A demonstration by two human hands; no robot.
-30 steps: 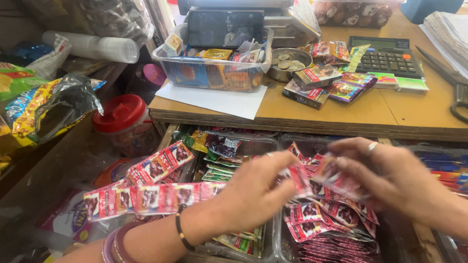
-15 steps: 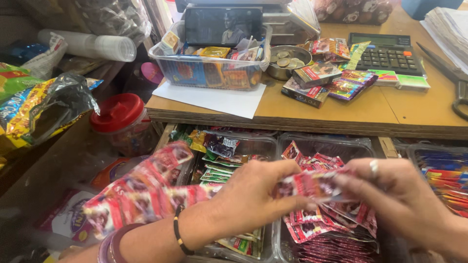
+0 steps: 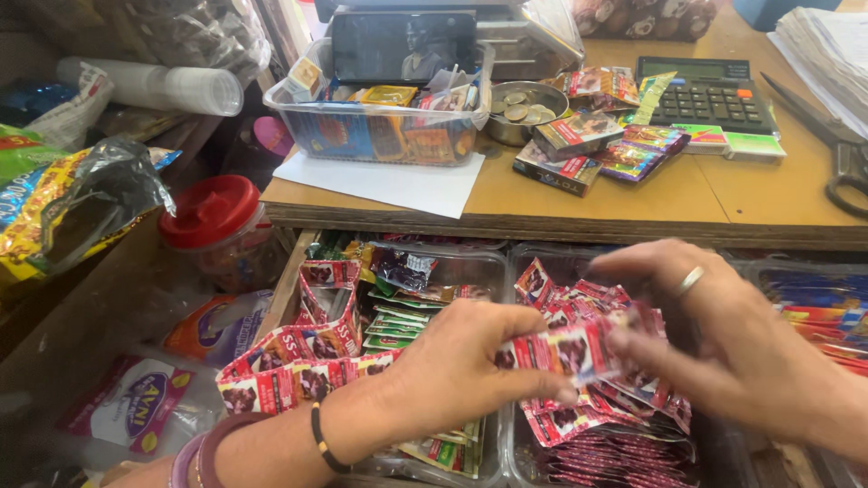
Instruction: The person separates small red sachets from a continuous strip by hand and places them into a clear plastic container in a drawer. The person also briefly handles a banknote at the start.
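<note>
Sachet strip (image 3: 298, 361) — red and white foil packets joined in a chain — pinched at one end by the left hand (image 3: 452, 370), thumb and fingers (image 3: 533, 384) closed on the packet at the chain's end; the rest of the chain trails back past the wrist and loops up behind it. Right hand (image 3: 723, 348), ring on one finger, sits just beyond the left fingertips, fingers curled toward the same packet, but motion blur hides whether they actually clamp it — cannot tell. Strip looks very light, limp, crinkly and probably slick; judged best held flat on a packet face near a seam between two packets, since a loose chain will swing and fold. Directly under the fingers lie clear plastic bins (image 3: 488, 271) in an open drawer, one heaped with loose red sachets (image 3: 597, 434), the one left of the fingers holding green packets (image 3: 398, 321). Past the fingers, further from the body, a wooden worktop (image 3: 633, 194) carries a clear tub (image 3: 380, 136) of small goods, a white sheet (image 3: 389, 181), a metal bowl of coins (image 3: 524, 108), small boxes (image 3: 579, 149), a calculator (image 3: 705, 90) and scissors (image 3: 836, 154). Left of the hands, a red-lidded jar (image 3: 217, 221) and crumpled snack bags (image 3: 63, 199). Cramped, cluttered shop counter, daylight.
</note>
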